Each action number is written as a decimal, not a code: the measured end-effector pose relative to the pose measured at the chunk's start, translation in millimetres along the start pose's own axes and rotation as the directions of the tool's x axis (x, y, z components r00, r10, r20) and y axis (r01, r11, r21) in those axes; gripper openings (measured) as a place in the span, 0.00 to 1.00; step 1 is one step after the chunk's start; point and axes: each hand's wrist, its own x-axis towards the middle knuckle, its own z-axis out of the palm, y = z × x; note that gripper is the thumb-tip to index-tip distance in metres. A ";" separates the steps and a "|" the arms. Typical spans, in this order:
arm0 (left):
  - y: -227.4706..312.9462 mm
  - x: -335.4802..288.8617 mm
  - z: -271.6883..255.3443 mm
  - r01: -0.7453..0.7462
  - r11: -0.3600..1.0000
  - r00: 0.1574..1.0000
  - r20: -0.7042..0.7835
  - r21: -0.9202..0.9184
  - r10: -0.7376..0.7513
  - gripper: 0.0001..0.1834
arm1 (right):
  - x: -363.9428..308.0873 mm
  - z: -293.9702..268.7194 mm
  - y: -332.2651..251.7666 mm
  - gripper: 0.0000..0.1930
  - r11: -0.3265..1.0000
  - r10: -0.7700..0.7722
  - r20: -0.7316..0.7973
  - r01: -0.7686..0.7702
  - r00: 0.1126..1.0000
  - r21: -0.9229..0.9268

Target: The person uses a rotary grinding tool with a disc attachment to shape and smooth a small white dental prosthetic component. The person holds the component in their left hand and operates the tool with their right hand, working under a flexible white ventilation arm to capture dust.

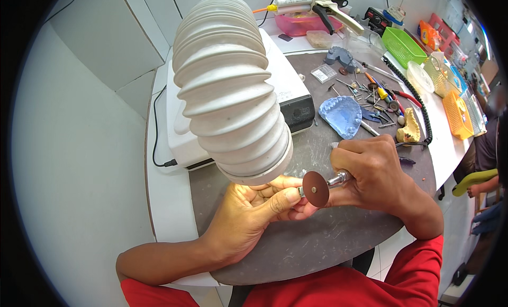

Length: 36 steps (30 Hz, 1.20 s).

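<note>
My right hand (373, 172) is closed round a metal rotary handpiece (339, 178). A thin brown cutting disc (316, 186) with a small screw at its centre is mounted on its tip. Just left of the disc, my left hand (243, 217) pinches a small greenish-grey piece (301, 192) between thumb and fingers. Most of that piece is hidden by the fingers and the disc, so its kind cannot be made out. Both hands are over the dark grey work mat (296, 249), below the mouth of a ribbed white suction hose (227, 95).
The hose rises in front of a white box-shaped machine (288, 69). Far right on the mat lie a blue dental cast (341, 116), a yellowish cast (408, 128) and several burs and tools (373, 92). Baskets (405, 46) line the back right. Another person's hand (476, 189) shows at right.
</note>
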 end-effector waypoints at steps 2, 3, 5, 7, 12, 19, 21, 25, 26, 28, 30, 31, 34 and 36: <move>0.3 -0.5 0.3 0.010 1.000 1.000 -0.009 -0.013 -0.011 0.07 | 0.3 -0.5 -0.2 0.32 1.000 -0.001 -0.006 0.001 1.000 0.005; 0.5 -0.6 0.4 0.016 1.000 1.000 -0.013 -0.020 -0.016 0.07 | 0.4 -0.8 -0.3 0.32 1.000 -0.001 -0.009 0.001 1.000 0.008; 1.9 -0.6 1.8 0.027 1.000 0.999 -0.022 -0.013 -0.027 0.07 | 0.6 -1.0 -0.4 0.32 1.000 -0.004 -0.004 0.004 1.000 0.011; 2.1 -0.9 1.8 0.029 1.000 0.999 -0.024 -0.009 -0.030 0.07 | 0.8 -0.7 -0.5 0.32 1.000 -0.005 -0.002 0.005 1.000 0.012; 2.1 -1.1 1.7 0.031 0.999 0.999 -0.025 -0.022 -0.031 0.06 | 0.3 0.0 -0.6 0.32 1.000 0.004 -0.017 -0.004 1.000 0.020; 0.0 -0.8 0.6 0.028 0.999 0.999 -0.035 -0.021 -0.029 0.07 | -0.4 0.2 -0.1 0.32 1.000 0.010 -0.003 -0.010 1.000 0.015; 0.5 -0.5 1.1 0.025 1.000 0.999 -0.025 -0.019 -0.026 0.06 | -0.8 -0.2 0.1 0.32 1.000 0.014 0.003 -0.014 1.000 0.014; 1.8 -0.9 2.0 0.023 1.000 0.999 -0.027 -0.006 -0.023 0.06 | -0.1 -0.3 -0.9 0.32 1.000 0.003 -0.005 -0.003 1.000 0.011; 2.1 -1.1 2.6 0.024 1.000 0.999 -0.030 -0.009 -0.024 0.06 | -0.1 -0.5 -0.8 0.32 1.000 0.006 -0.007 -0.006 1.000 0.019; 2.0 -0.9 2.7 0.024 1.000 0.999 -0.032 -0.010 -0.024 0.06 | -0.2 -0.5 -0.6 0.32 1.000 0.006 -0.005 -0.006 1.000 0.020; 1.0 -0.4 2.3 0.021 1.000 0.999 -0.031 -0.008 -0.021 0.06 | -0.6 -0.3 -0.5 0.32 1.000 0.000 0.001 0.000 1.000 0.005; 1.0 -0.4 2.3 0.020 1.000 0.999 -0.029 -0.007 -0.021 0.06 | -0.3 -0.5 -0.5 0.32 1.000 -0.003 0.001 0.003 1.000 0.005; 1.8 -0.8 2.7 0.024 1.000 0.999 -0.032 -0.003 -0.024 0.06 | 0.0 -0.5 -0.5 0.33 1.000 0.001 -0.004 0.000 1.000 0.012; 3.5 -0.8 3.8 0.033 0.999 0.998 -0.045 0.000 -0.033 0.06 | -1.1 1.1 0.7 0.33 1.000 0.014 -0.014 -0.013 1.000 0.027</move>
